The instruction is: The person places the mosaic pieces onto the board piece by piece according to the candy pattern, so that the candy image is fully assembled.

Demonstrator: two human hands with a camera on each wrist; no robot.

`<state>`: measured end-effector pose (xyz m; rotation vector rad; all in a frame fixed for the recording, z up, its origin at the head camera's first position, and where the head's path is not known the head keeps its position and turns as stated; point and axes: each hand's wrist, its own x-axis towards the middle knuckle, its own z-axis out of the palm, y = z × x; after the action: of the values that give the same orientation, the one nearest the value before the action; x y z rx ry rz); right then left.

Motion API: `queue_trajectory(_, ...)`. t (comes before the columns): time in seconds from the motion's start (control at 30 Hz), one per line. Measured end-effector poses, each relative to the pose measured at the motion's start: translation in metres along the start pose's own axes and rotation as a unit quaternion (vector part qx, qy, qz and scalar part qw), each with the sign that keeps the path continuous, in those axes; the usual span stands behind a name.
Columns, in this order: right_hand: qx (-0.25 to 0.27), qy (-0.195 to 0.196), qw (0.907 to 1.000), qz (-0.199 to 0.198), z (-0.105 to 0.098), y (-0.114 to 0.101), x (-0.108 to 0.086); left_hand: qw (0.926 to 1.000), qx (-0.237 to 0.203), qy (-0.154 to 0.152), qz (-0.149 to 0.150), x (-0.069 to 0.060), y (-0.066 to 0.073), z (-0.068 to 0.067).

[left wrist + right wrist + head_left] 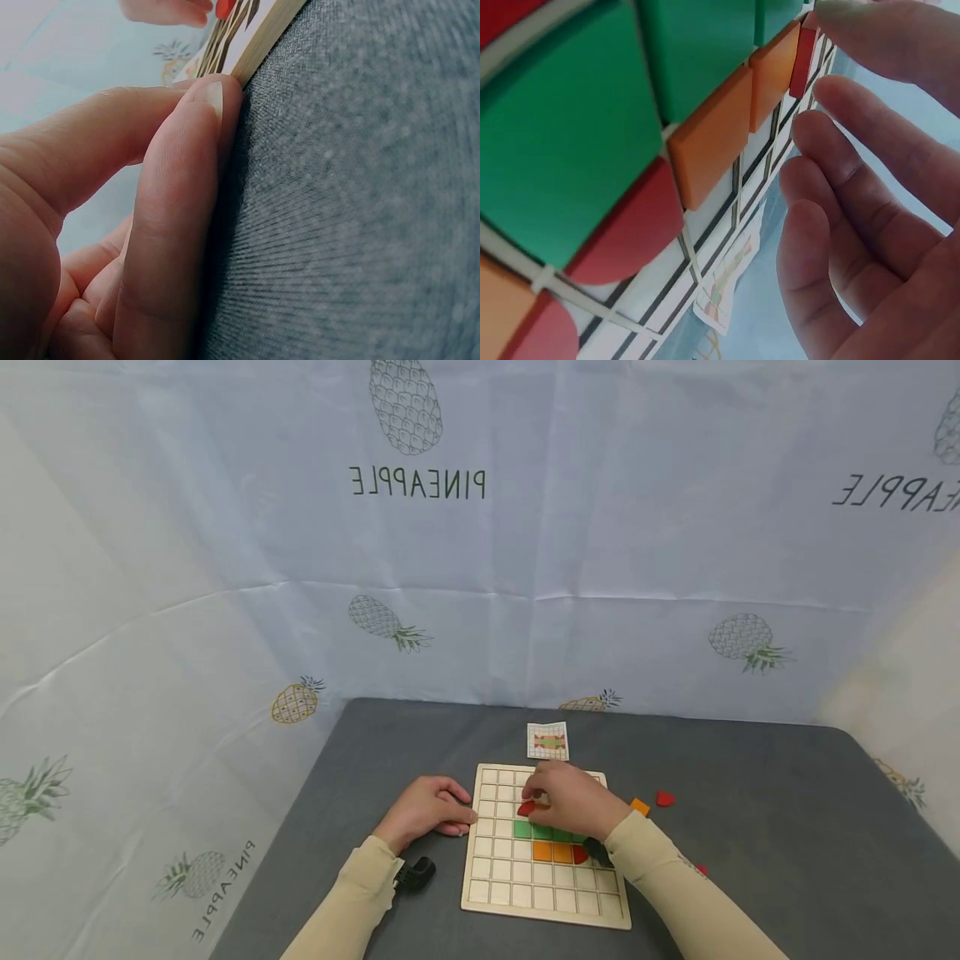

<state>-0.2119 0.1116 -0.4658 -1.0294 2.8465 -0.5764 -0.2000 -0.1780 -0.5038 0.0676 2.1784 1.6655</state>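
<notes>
A pale gridded board (pixel 512 893) lies on the table, bearing a row of green pieces (pixel 542 832). Below that row are orange pieces (pixel 552 852) and a red piece (pixel 580 854). My left hand (pixel 427 810) is at the board's left edge; in the left wrist view its thumb and a finger (pixel 176 165) hold that edge. Above the green row's left end, my right hand (pixel 573 797) pinches a red piece (pixel 526 808) between thumb and index finger. In the right wrist view this red piece (pixel 803 56) adjoins an orange piece (pixel 774 71), its other fingers loosely curled.
A small pattern card (pixel 547 741) lies behind the board. Right of the board are a loose orange piece (pixel 640 807), a red piece (pixel 665 798) and another red piece (pixel 701 869) partly behind my right sleeve. A pineapple-print cloth (pixel 495 552) hangs behind the grey table (pixel 780 827).
</notes>
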Motion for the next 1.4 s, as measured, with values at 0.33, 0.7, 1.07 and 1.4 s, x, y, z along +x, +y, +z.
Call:
queue_trajectory(0.33, -0.001, 0.003, 0.9999, 0.011, 0.001, 0.001, -0.005, 1.0000, 0.000, -0.005, -0.001, 0.002, 0.001, 0.004)
queue_trajectory(0.7, -0.020, 0.004, 0.9998, 0.009, -0.001, 0.000, -0.010, 0.9999, 0.005, -0.009, 0.003, 0.006, 0.004, 0.011)
queue_trajectory(1.07, -0.018, 0.009, 0.9995, 0.026, -0.006, 0.001, -0.021, 0.9998, 0.010, -0.014, 0.005, 0.007, 0.000, 0.010)
queue_trajectory(1.4, -0.043, 0.030, 0.9936, 0.100, -0.030, 0.024, -0.074, 0.9999, 0.013, -0.003, 0.002, 0.000, -0.003, 0.000)
